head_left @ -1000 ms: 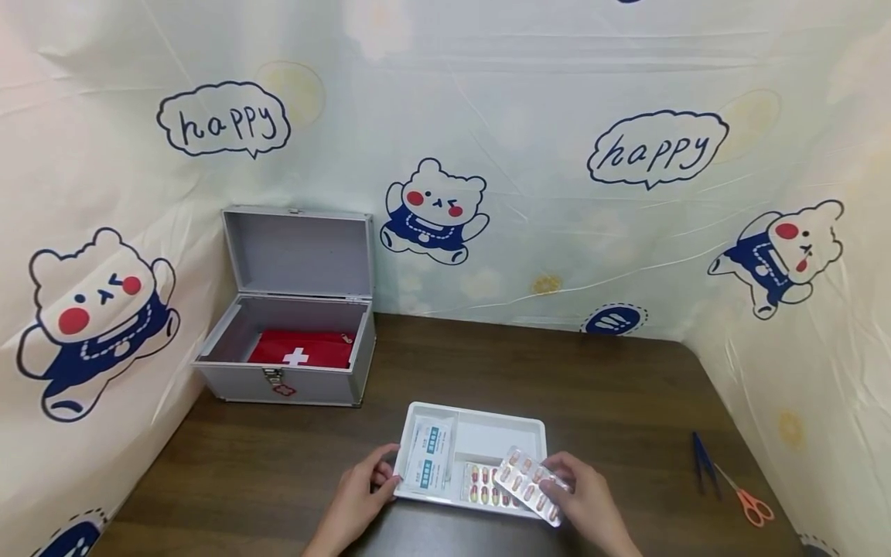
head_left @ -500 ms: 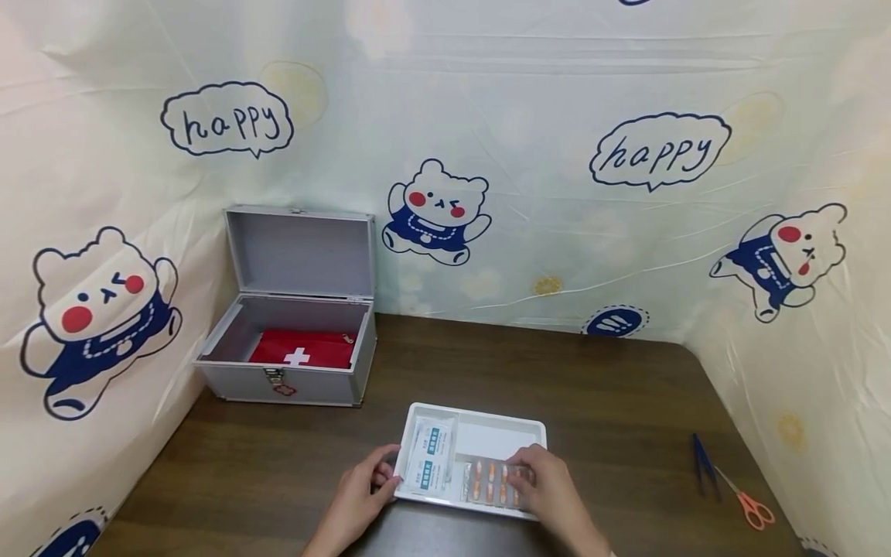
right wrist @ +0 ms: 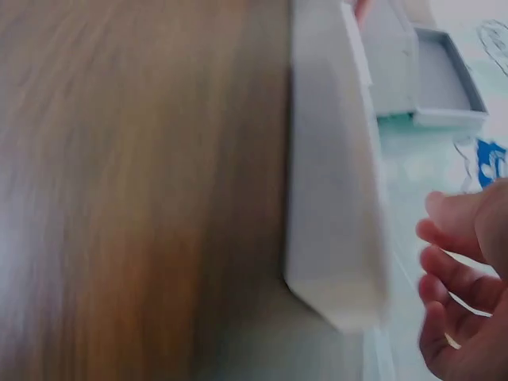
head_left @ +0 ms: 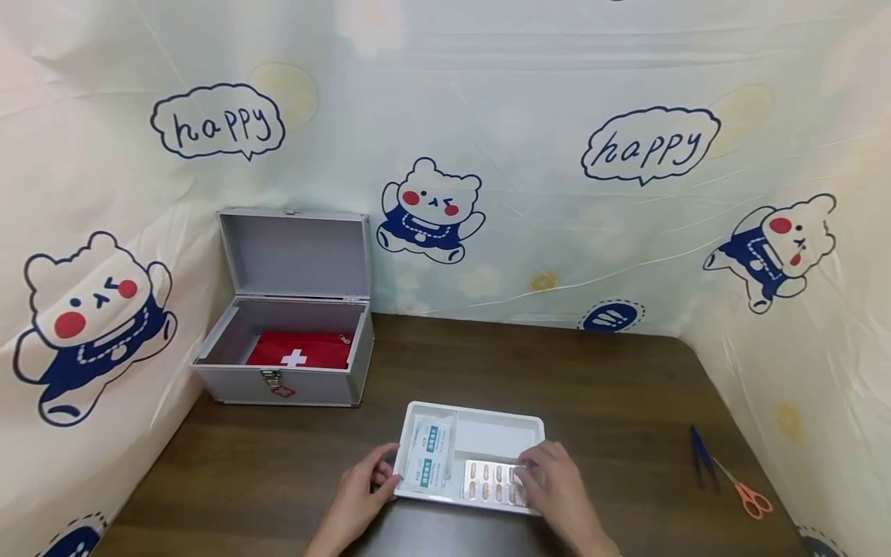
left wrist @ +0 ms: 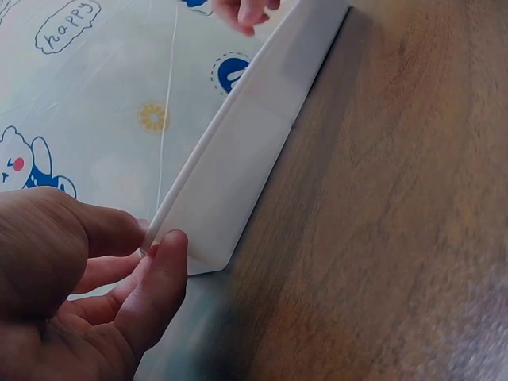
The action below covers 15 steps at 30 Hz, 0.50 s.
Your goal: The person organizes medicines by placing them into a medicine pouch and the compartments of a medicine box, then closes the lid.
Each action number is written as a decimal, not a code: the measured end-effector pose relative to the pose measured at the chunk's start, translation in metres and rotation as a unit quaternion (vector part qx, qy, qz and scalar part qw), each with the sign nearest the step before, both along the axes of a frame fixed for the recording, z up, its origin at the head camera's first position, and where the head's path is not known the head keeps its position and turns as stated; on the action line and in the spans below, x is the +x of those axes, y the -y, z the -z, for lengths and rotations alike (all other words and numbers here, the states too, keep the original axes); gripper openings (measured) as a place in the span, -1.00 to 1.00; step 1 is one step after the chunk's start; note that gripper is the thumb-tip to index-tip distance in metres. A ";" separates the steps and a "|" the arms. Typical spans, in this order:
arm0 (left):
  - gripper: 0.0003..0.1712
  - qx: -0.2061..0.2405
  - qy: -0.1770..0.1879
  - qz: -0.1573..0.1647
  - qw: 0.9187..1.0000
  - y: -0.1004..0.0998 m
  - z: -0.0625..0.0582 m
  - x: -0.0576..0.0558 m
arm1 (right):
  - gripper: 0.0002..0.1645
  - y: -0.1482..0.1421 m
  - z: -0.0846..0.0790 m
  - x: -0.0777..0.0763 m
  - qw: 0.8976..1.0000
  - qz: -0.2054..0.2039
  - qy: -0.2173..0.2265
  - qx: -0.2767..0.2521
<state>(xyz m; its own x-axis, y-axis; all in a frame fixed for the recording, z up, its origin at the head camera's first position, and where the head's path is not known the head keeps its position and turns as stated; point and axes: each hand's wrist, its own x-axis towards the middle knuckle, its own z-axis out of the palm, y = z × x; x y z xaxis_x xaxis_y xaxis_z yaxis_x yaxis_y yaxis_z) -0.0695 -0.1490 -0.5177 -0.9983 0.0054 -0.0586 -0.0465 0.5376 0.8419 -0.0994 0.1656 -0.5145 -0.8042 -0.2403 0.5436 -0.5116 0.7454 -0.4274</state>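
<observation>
I had the left hand (head_left: 358, 491) pinching the white tray (head_left: 496, 438) at its near left corner, thumb and fingers closed around the rim. My right hand (head_left: 558, 489) was over the right end of the blister pack (head_left: 489, 483), which lay in the tray's near right compartment. Those fingers were loosely bent, narrowly spaced from the thumb; I couldn't tell whether they touched the pack. Blue-labelled packets (head_left: 426, 456) lay in the left compartment. Far left on the tabletop (head_left: 529, 371), a grey case (head_left: 299, 388) stood with its lid raised, a red pouch (head_left: 306, 346) inside. Orange-handled scissors (head_left: 753, 501) lay beside blue tweezers (head_left: 703, 452) at the right.
</observation>
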 end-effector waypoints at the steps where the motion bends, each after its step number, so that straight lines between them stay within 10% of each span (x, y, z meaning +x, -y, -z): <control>1: -0.49 -0.001 0.000 0.001 1.000 0.000 0.000 0.000 | -0.64 -0.006 -0.002 0.002 1.000 0.002 -0.004 0.002; 8: -0.49 0.004 0.020 0.005 1.000 0.000 -0.001 0.001 | -0.53 -0.081 -0.006 0.021 0.998 0.013 -0.028 0.058; 15: -0.48 0.016 0.025 -0.004 1.000 0.000 -0.003 0.001 | -0.47 -0.169 0.001 0.046 0.983 0.112 0.074 0.125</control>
<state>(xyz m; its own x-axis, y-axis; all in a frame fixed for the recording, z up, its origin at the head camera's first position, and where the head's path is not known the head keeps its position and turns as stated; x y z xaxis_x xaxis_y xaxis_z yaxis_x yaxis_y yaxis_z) -0.0690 -0.1494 -0.5143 -0.9941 -0.0007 -0.1080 -0.0933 0.5097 0.8553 -0.0536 0.3348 -0.5151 -0.9177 -0.1600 0.3636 -0.2692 0.9236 -0.2729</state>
